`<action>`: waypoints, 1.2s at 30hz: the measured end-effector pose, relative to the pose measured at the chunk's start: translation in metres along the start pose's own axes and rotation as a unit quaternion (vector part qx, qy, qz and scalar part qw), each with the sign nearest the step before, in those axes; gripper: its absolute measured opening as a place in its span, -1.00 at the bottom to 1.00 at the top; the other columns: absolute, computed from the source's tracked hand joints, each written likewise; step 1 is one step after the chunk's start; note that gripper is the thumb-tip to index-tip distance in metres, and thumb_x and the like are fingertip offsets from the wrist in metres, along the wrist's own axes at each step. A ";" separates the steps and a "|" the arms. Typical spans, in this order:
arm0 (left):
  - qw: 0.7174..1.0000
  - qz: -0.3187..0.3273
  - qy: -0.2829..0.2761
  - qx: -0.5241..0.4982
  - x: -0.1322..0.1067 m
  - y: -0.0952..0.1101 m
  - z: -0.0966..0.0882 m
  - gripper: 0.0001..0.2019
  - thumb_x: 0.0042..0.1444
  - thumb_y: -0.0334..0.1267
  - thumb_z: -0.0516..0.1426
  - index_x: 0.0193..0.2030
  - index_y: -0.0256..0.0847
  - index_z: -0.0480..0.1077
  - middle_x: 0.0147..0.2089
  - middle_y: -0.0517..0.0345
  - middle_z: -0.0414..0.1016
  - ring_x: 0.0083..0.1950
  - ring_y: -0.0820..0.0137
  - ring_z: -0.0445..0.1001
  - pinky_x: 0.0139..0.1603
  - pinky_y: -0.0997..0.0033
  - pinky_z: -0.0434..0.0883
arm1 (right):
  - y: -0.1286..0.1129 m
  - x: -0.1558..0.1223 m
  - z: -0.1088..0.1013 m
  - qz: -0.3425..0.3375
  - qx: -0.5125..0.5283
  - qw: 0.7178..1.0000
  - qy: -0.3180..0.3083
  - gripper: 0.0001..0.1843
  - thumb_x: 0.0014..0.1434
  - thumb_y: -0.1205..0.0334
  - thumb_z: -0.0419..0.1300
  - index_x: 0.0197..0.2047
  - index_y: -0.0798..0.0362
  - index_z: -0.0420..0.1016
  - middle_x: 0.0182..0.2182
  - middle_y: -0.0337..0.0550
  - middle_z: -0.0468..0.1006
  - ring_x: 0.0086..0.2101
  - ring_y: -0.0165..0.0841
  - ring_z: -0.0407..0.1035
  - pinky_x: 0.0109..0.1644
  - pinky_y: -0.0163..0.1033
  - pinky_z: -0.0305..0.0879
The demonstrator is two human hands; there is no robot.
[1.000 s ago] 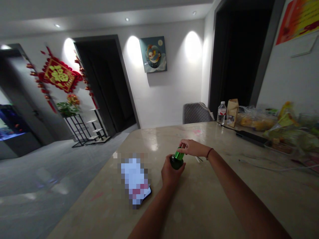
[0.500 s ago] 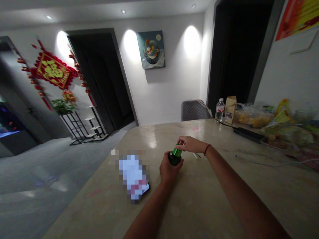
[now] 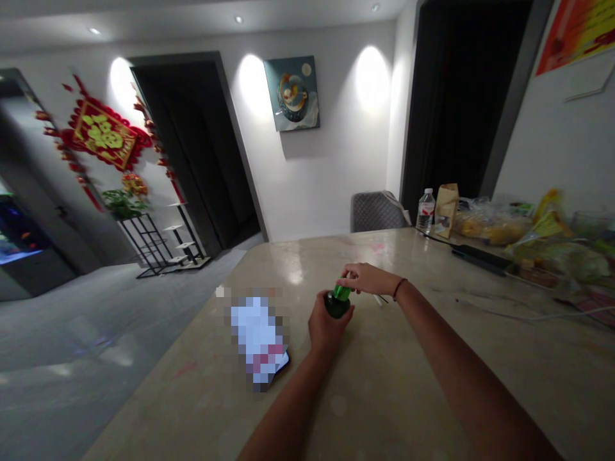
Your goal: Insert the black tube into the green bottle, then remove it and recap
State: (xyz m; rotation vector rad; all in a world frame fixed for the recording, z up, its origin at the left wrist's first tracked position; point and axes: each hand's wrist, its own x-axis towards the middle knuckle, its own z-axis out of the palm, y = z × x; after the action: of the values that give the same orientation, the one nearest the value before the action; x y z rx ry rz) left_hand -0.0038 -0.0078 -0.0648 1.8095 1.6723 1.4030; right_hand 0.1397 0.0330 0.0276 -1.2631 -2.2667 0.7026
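In the head view, my left hand [image 3: 327,328] wraps round a small dark green bottle [image 3: 337,307] on the table. The bright green cap [image 3: 343,292] sits at the bottle's top, tilted a little to the right. My right hand [image 3: 368,278] has its fingers closed on that cap from above and the right. A thin white stick-like item [image 3: 378,299] lies on the table under my right wrist, partly hidden. Left of my left hand, a phone [image 3: 282,363] lies flat, most of it blurred out by pixel blocks.
The pale stone table [image 3: 413,397] spreads around both arms. At the back right stand a water bottle [image 3: 425,212], a paper bag [image 3: 446,209], plastic bags of food [image 3: 490,224] and a black power strip [image 3: 482,258]. A white cable [image 3: 523,314] trails below them. A grey chair [image 3: 377,212] is beyond.
My right fingers have shifted slightly on the green cap. My left hand keeps its hold on the bottle in the same place. The camera view has shifted very slightly.
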 end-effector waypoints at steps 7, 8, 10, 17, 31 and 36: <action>1.000 0.008 0.004 0.000 0.000 -0.002 0.002 -0.49 -0.18 0.02 0.15 -0.09 -0.12 0.18 -0.26 0.18 0.40 -0.26 0.39 0.39 -0.27 0.44 0.29 | 0.002 -0.001 0.001 -0.047 0.015 0.999 -0.007 -0.51 0.00 0.11 0.14 0.00 0.12 0.25 -0.31 -0.10 0.46 -0.36 -0.41 0.34 -0.28 -0.32 0.22; 1.000 0.009 0.003 0.001 0.000 -0.002 0.002 -0.49 -0.19 0.02 0.15 -0.09 -0.12 0.18 -0.25 0.18 0.39 -0.26 0.39 0.38 -0.27 0.44 0.29 | 0.002 0.000 0.001 -0.037 0.022 0.999 -0.004 -0.50 0.03 0.06 0.10 0.01 0.13 0.24 -0.33 -0.09 0.46 -0.38 -0.41 0.34 -0.28 -0.31 0.22; 1.000 0.009 0.000 0.004 0.000 -0.003 0.002 -0.49 -0.19 0.03 0.16 -0.10 -0.12 0.18 -0.25 0.18 0.40 -0.25 0.39 0.38 -0.27 0.44 0.29 | 0.002 0.000 0.002 -0.014 0.026 1.000 -0.001 -0.52 0.07 -0.02 0.04 -0.06 0.17 0.28 -0.40 -0.09 0.46 -0.45 -0.41 0.34 -0.33 -0.31 0.22; 1.000 0.000 -0.006 0.003 0.000 -0.001 0.000 -0.48 -0.21 0.02 0.17 -0.09 -0.12 0.19 -0.24 0.16 0.41 -0.23 0.37 0.40 -0.25 0.42 0.29 | -0.001 -0.001 0.000 -0.012 0.016 0.999 0.026 -0.41 -0.02 0.01 0.15 -0.01 0.22 0.20 -0.28 -0.02 0.42 -0.43 -0.44 0.32 -0.37 -0.35 0.22; 1.000 0.005 -0.019 0.007 -0.001 0.001 -0.001 -0.48 -0.21 0.00 0.17 -0.08 -0.12 0.20 -0.23 0.15 0.42 -0.23 0.35 0.41 -0.26 0.42 0.29 | 0.005 0.003 0.002 -0.028 0.020 0.999 0.009 -0.58 -0.03 0.33 0.08 -0.04 0.20 0.29 -0.30 -0.06 0.44 -0.37 -0.42 0.33 -0.28 -0.33 0.25; 1.000 0.002 -0.010 0.007 -0.001 -0.001 0.000 -0.49 -0.20 0.02 0.16 -0.09 -0.12 0.18 -0.24 0.16 0.42 -0.24 0.38 0.40 -0.28 0.44 0.29 | 0.001 0.001 0.002 -0.028 0.023 0.999 0.019 -0.59 0.03 0.14 0.10 -0.09 0.22 0.33 -0.32 -0.03 0.47 -0.34 -0.38 0.34 -0.25 -0.31 0.25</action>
State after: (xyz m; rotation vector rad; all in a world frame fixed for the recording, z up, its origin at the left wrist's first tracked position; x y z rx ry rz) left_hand -0.0044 -0.0083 -0.0656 1.8299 1.6732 1.3745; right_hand 0.1387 0.0344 0.0257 -1.1766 -2.2335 0.6997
